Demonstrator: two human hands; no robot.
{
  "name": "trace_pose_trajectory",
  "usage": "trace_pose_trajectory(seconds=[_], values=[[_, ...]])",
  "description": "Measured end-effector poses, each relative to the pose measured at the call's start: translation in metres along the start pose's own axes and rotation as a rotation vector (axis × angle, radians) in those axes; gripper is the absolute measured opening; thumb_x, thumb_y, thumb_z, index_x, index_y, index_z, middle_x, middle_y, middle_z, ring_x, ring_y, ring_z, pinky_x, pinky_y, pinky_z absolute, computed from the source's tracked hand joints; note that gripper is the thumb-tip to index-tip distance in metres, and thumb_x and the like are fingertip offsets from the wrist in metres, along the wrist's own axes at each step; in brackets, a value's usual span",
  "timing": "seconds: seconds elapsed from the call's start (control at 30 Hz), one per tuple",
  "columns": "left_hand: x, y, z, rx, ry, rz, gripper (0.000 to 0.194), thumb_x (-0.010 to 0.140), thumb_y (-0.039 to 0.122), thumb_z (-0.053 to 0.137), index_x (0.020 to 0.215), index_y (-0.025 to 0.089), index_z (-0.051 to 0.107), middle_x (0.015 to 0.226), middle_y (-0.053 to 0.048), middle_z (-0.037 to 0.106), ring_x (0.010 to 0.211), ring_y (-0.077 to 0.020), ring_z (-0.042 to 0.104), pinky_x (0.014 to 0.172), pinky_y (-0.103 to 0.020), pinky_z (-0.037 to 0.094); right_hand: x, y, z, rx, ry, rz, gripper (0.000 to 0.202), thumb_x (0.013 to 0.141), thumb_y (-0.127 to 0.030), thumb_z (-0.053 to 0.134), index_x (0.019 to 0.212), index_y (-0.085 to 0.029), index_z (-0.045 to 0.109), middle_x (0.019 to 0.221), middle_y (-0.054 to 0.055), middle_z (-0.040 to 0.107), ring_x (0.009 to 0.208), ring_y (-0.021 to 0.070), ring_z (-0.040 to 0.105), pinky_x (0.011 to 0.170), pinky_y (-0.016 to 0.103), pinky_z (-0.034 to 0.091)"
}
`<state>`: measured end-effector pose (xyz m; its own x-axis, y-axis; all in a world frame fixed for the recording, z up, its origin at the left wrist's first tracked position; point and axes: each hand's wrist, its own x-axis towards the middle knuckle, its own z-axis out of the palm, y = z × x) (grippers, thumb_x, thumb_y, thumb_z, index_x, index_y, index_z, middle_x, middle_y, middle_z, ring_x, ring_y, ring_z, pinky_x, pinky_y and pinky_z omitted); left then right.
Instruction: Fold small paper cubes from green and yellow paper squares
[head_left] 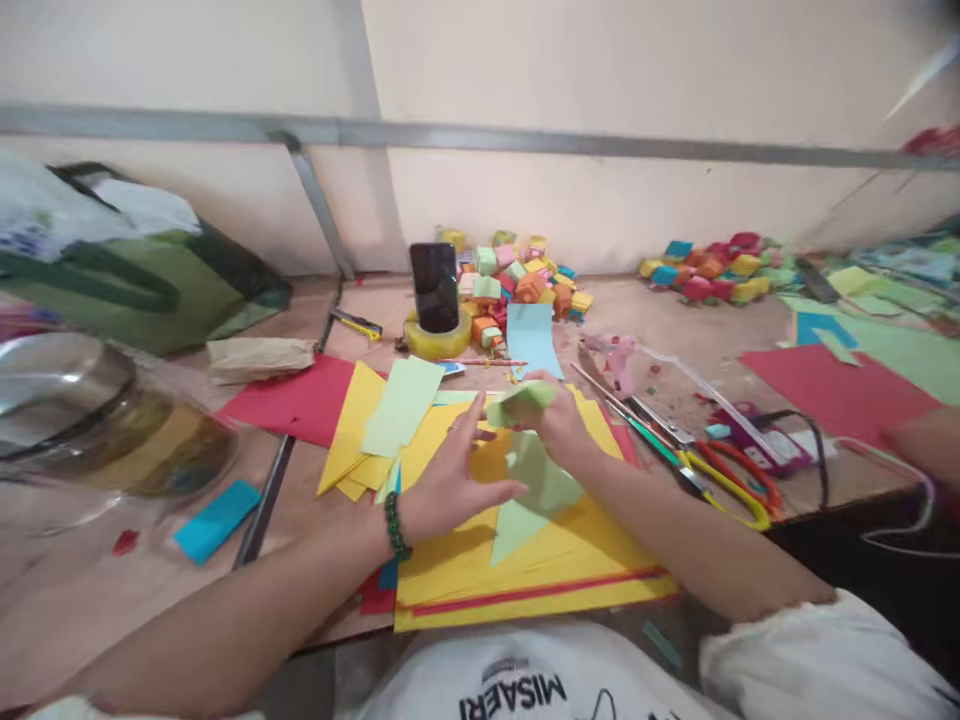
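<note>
My right hand (559, 425) holds a small curled piece of light green paper (525, 400) above a stack of yellow sheets (540, 560). Close by on the left, my left hand (457, 475) has its thumb and fingers spread, with nothing between them; a green bead bracelet (395, 525) circles that wrist. Under the hands, a larger cut sheet of light green paper (525, 510) lies on the yellow stack. Light green strips (401, 405) rest on folded yellow paper (349, 430) at the stack's left.
Behind stand a phone (435, 285) on a tape roll (439, 335) and a pile of paper cubes (517, 285). Scissors (731, 485) and a pink glue gun (619, 360) lie right. A jar (112, 425) and bag (142, 270) are left. Another person's hand (926, 445) shows far right.
</note>
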<state>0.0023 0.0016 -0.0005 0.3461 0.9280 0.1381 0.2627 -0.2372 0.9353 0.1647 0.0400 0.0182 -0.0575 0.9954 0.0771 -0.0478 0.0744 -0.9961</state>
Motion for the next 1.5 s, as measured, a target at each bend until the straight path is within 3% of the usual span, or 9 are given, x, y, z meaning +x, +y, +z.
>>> trace_pose_trajectory(seconds=[0.1, 0.2, 0.33, 0.53, 0.67, 0.73, 0.87, 1.2, 1.5], values=[[0.006, -0.001, 0.002, -0.041, 0.124, 0.007, 0.056, 0.077, 0.044, 0.064, 0.126, 0.020, 0.049, 0.119, -0.011, 0.059, 0.098, -0.0233, 0.059, 0.084, -0.038, 0.050, -0.005, 0.006, 0.011, -0.003, -0.059, 0.060, 0.036, 0.057, -0.042, 0.075, 0.070, -0.022, 0.046, 0.063, -0.005, 0.056, 0.058, 0.0137, 0.058, 0.054, 0.027, 0.052], [0.012, -0.002, -0.005, -0.003, 0.160, -0.018, 0.024, 0.085, 0.035, 0.048, 0.094, 0.016, 0.060, 0.088, -0.006, 0.065, 0.082, -0.0204, 0.059, 0.074, -0.033, 0.050, -0.010, 0.013, 0.015, -0.066, -0.201, 0.117, 0.031, 0.063, -0.041, 0.072, 0.077, -0.022, 0.053, 0.066, -0.003, 0.060, 0.059, 0.0151, 0.060, 0.057, 0.029, 0.053], [0.019, -0.003, -0.020, 0.143, 0.158, -0.075, 0.016, 0.081, 0.025, 0.042, 0.074, 0.017, 0.053, 0.068, -0.001, 0.057, 0.066, -0.0167, 0.054, 0.063, -0.029, 0.045, -0.011, 0.013, 0.003, -0.308, -0.396, 0.101, 0.039, 0.068, -0.047, 0.073, 0.093, -0.019, 0.060, 0.077, 0.001, 0.065, 0.065, 0.0162, 0.061, 0.058, 0.028, 0.050], [0.021, 0.000, -0.029, 0.307, -0.014, -0.009, 0.018, 0.077, 0.017, 0.044, 0.074, 0.017, 0.061, 0.072, -0.001, 0.063, 0.069, -0.0167, 0.056, 0.065, -0.027, 0.045, -0.001, -0.009, -0.021, -0.385, -0.221, -0.160, 0.042, 0.074, -0.048, 0.066, 0.105, -0.020, 0.059, 0.104, 0.008, 0.065, 0.089, 0.0188, 0.062, 0.075, 0.031, 0.050], [0.017, -0.002, -0.025, 0.317, -0.070, 0.007, 0.025, 0.073, 0.012, 0.047, 0.084, 0.020, 0.068, 0.079, -0.002, 0.068, 0.077, -0.0172, 0.060, 0.072, -0.028, 0.046, -0.001, -0.009, -0.021, -0.572, -0.342, -0.194, 0.021, 0.072, -0.026, 0.066, 0.093, -0.021, 0.066, 0.094, 0.004, 0.070, 0.082, 0.0173, 0.064, 0.074, 0.029, 0.049], [0.016, -0.004, -0.023, 0.301, -0.048, -0.024, 0.028, 0.070, 0.009, 0.049, 0.089, 0.020, 0.066, 0.077, -0.001, 0.066, 0.073, -0.0161, 0.060, 0.069, -0.027, 0.046, -0.002, -0.003, -0.021, -0.621, -0.396, -0.188, 0.012, 0.074, -0.017, 0.058, 0.081, -0.020, 0.067, 0.081, 0.002, 0.071, 0.073, 0.0149, 0.063, 0.069, 0.026, 0.047], [0.016, -0.007, -0.024, 0.260, 0.053, -0.042, 0.022, 0.064, 0.005, 0.049, 0.080, 0.019, 0.054, 0.070, 0.004, 0.057, 0.062, -0.0121, 0.053, 0.058, -0.023, 0.041, -0.002, 0.001, -0.025, -0.615, -0.420, -0.308, 0.027, 0.066, -0.006, 0.048, 0.080, -0.019, 0.067, 0.081, 0.002, 0.070, 0.073, 0.0135, 0.063, 0.068, 0.024, 0.047], [0.009, -0.001, -0.023, 0.270, 0.103, 0.055, 0.017, 0.062, 0.005, 0.046, 0.068, 0.021, 0.041, 0.067, 0.004, 0.053, 0.062, -0.0117, 0.048, 0.055, -0.022, 0.037, -0.005, 0.001, -0.022, -0.576, -0.301, -0.346, 0.018, 0.064, -0.008, 0.054, 0.074, -0.019, 0.064, 0.072, 0.000, 0.067, 0.063, 0.0118, 0.059, 0.059, 0.022, 0.045], [0.008, -0.002, -0.024, 0.315, 0.139, 0.117, 0.018, 0.061, 0.005, 0.044, 0.069, 0.021, 0.041, 0.069, 0.004, 0.052, 0.063, -0.0116, 0.047, 0.057, -0.022, 0.038, 0.000, -0.009, -0.029, -0.475, -0.323, -0.537, 0.024, 0.065, -0.005, 0.047, 0.073, -0.020, 0.064, 0.086, 0.003, 0.070, 0.081, 0.0157, 0.066, 0.072, 0.028, 0.052]])
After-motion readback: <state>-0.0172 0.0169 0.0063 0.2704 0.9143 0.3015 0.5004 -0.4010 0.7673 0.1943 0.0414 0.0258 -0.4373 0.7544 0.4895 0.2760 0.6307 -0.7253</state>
